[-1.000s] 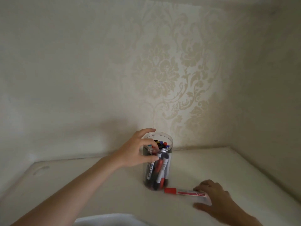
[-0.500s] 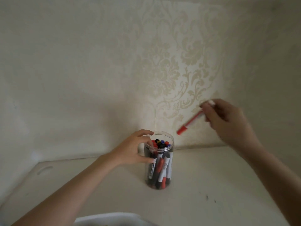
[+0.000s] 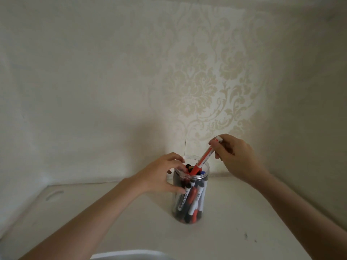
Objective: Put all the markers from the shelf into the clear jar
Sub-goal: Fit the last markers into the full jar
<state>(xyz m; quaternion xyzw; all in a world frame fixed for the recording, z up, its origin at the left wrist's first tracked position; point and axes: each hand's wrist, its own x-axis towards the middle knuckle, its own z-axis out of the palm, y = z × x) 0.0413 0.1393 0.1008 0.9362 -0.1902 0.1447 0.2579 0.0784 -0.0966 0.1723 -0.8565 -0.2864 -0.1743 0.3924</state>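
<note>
We see the red marker tilted, its cap end just inside the mouth of the clear jar at centre shelf. From two o'clock our right hand pinches its tail; from nine o'clock our left hand curls round the jar's rim. The jar looks crowded, so the marker may jam on the others and tip the jar.

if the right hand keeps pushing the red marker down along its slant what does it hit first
Probably the caps of the markers already packed in the clear jar: the red marker in the right hand has its cap at the mouth, though depth is unclear.
</note>
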